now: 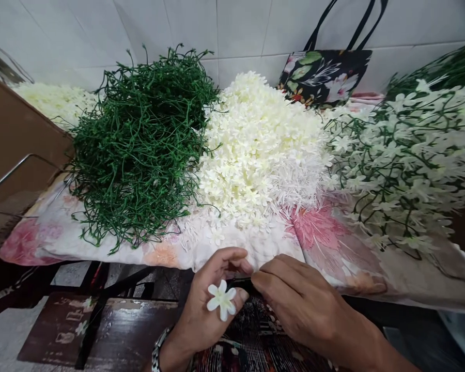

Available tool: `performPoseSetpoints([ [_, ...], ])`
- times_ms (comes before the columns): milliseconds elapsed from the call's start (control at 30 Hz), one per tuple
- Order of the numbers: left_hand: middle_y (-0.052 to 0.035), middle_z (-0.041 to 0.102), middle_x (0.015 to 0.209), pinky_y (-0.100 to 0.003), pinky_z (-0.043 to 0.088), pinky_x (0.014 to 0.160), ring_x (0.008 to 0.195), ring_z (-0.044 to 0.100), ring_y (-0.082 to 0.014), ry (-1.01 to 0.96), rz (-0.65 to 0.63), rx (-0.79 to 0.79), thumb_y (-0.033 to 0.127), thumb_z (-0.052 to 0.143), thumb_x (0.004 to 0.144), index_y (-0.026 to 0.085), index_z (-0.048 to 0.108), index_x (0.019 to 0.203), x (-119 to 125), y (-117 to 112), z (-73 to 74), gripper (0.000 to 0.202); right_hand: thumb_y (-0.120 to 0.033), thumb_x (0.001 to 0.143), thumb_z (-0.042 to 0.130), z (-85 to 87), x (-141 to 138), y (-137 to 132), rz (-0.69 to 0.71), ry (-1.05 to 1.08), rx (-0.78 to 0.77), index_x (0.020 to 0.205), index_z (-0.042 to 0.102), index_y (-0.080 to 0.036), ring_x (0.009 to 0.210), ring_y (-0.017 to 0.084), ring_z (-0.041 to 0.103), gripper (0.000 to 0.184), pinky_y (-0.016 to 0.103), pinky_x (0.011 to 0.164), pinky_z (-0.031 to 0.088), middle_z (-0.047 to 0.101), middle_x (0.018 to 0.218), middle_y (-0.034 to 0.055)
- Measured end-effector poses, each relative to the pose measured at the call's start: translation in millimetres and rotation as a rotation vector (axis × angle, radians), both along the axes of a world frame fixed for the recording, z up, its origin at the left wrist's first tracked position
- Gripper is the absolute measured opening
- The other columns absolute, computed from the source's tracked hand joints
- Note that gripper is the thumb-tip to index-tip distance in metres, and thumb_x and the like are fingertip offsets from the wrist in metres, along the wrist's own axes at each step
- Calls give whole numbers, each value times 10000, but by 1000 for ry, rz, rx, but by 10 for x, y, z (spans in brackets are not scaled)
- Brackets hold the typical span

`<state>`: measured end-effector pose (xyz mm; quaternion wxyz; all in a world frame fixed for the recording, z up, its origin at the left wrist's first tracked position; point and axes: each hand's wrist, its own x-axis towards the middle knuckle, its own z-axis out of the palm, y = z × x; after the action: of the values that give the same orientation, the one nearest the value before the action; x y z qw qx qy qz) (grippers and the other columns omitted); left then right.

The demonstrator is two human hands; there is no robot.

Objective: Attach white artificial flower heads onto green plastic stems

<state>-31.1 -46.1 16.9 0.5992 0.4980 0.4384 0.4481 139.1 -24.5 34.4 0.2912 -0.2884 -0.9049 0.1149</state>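
Observation:
In the head view my left hand (196, 313) is at the table's front edge, fingers curled and thumb forward. A single white artificial flower (221, 300) with a pale yellow centre shows over the thumb; its stem seems to be in that hand's grip. My right hand (304, 297) is close beside it, fingertips pinched together near the left thumb. What the right fingertips hold is hidden. Beyond my hands lie a heap of loose white flower heads (251, 134), a pile of white stamen-like strands (298, 181) and a tangled heap of green plastic stems (139, 139).
Assembled white flower sprays (411, 160) lie on the right of the floral cloth (120, 253). A cardboard box (27, 124) stands at the left. A black floral bag (327, 77) leans on the tiled wall. Below the edge is a brown wooden stool (135, 330).

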Motion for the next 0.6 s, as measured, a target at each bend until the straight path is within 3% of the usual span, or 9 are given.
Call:
performPoseSetpoints([
  [100, -11, 592, 707, -220, 417, 634, 672, 518, -129, 125, -82, -53, 85, 507, 753, 156, 641, 860, 30, 14, 42, 186, -40, 880, 364, 0, -54, -21, 45, 20, -23, 887, 579, -95, 682, 146, 510, 222, 270, 601, 439, 575, 718, 65],
  [233, 26, 491, 540, -198, 340, 506, 529, 412, -94, 101, 69, -38, 108, 483, 751, 143, 624, 654, -9, -20, -8, 174, -125, 908, 402, 0, -141, 61, 85, 70, -71, 1022, 555, -110, 692, 135, 529, 192, 254, 617, 451, 590, 754, 55],
  [333, 8, 561, 552, -196, 344, 494, 516, 443, -95, 27, 264, -74, 148, 550, 761, 141, 662, 696, -130, -62, -87, 130, -155, 906, 426, -58, -245, 253, -13, 147, -98, 995, 548, -121, 667, 124, 528, 155, 239, 596, 444, 582, 745, 45],
  [400, -13, 617, 587, -198, 365, 510, 539, 487, -105, -19, 356, -76, 168, 600, 753, 146, 703, 760, -215, -68, -107, 106, -120, 891, 409, -123, -352, 389, -93, 43, -59, 912, 562, -123, 636, 136, 521, 154, 254, 571, 432, 562, 699, 40],
  [500, -26, 645, 620, -210, 405, 567, 596, 543, -125, -71, 409, -31, 177, 637, 742, 166, 733, 768, -301, -48, -90, 100, -52, 824, 429, -226, -524, 514, -84, -201, 16, 828, 570, -133, 608, 149, 512, 162, 263, 539, 405, 554, 688, 41],
  [600, -23, 644, 639, -218, 418, 595, 625, 557, -133, -110, 438, 3, 175, 645, 742, 181, 738, 779, -341, -28, -83, 101, -12, 785, 430, -293, -599, 534, -111, -271, 55, 723, 551, -145, 591, 144, 500, 190, 256, 529, 386, 542, 669, 38],
])
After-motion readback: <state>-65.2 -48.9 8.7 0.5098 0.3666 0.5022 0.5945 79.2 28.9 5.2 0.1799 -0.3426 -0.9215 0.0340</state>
